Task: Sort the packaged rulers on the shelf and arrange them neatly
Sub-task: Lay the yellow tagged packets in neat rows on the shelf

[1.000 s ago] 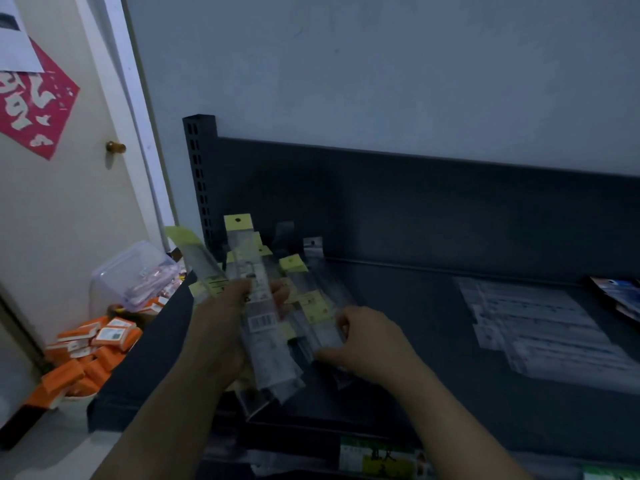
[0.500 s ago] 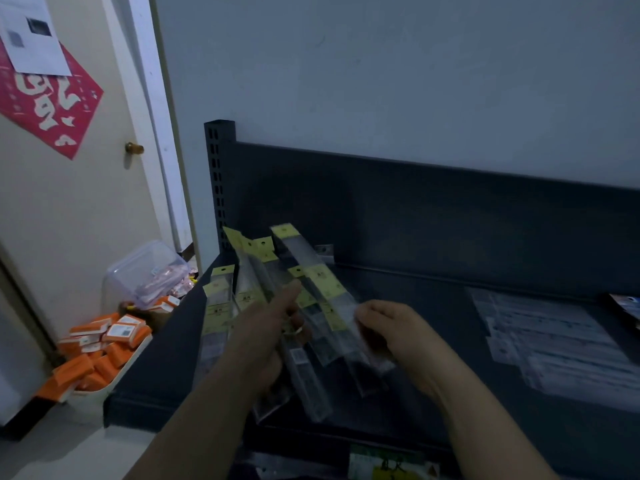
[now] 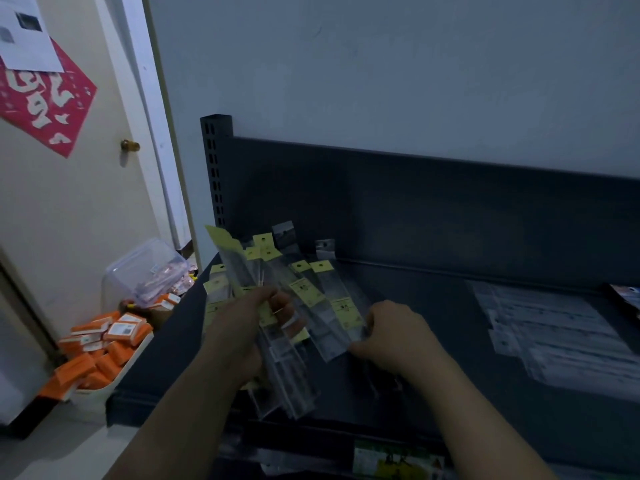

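Clear plastic sleeves with yellow header cards make up the packaged rulers (image 3: 277, 306), fanned out above the left end of the dark metal shelf (image 3: 433, 323). The left hand (image 3: 242, 327) has its grip clamped on the bundle near mid-length, thumb on top. The right hand (image 3: 391, 337) has its grip pinched together on the lower end of the outermost sleeve, at the right of the fan.

Step in hand, as judged: collecting and squaring loose packs into one stack. The next move calls for drawing the splayed sleeves parallel, with header cards aligned, before laying them down.

A flat row of similar clear packs (image 3: 554, 327) already lies on the shelf, well apart to the right. Beside the shelf on the left stand a clear plastic tub (image 3: 145, 268) and a tray of orange boxes (image 3: 100, 355). Nothing obstructs the bare shelf between the hands and that row; slippery sleeves could slide from the bundle.
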